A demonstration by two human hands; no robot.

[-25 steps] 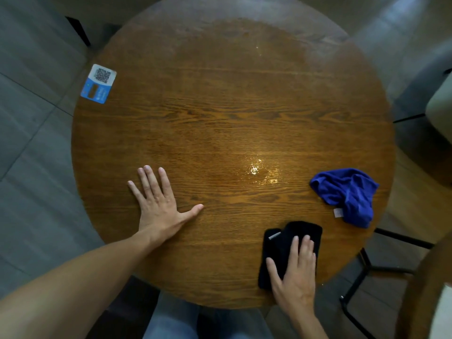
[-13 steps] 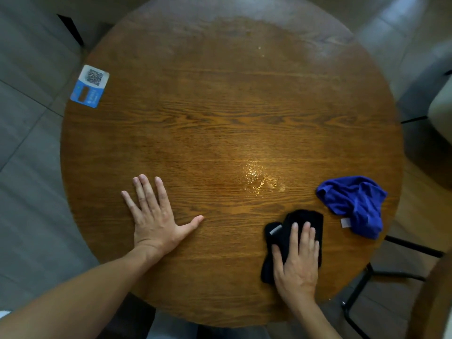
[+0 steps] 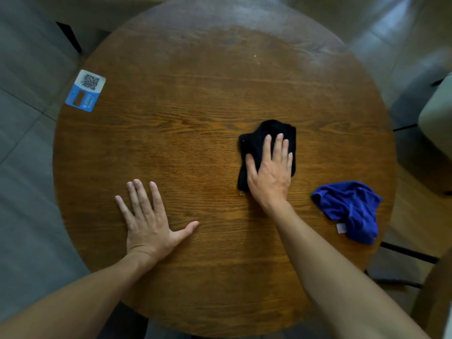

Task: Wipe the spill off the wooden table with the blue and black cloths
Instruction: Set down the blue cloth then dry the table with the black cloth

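Seen from above: two bare forearms reach over a round wooden worktop [image 3: 195, 133]. Nearest, the left hand [image 3: 149, 221] lies flat with fingers spread, its grip released, holding nothing and seemingly bracing the body. To the right, close to the rim, the blue cloth [image 3: 352, 211] sits crumpled and untouched, a small white tag showing at its lower edge. Further in, the right hand [image 3: 270, 171] presses palm down on the black cloth [image 3: 259, 143], fingers extended flat; it pins the cloth and does not clench it. The cloth is bunched and dark, lying just right of centre. A few wet specks [image 3: 242, 192] glint at its near edge, so the spill probably sits under and just behind it. Pushing onward could smear liquid or leave those drops behind, and a flat palm may slip off the bunched fabric. At the far left rim lies a blue card [image 3: 85, 90] with a QR code.
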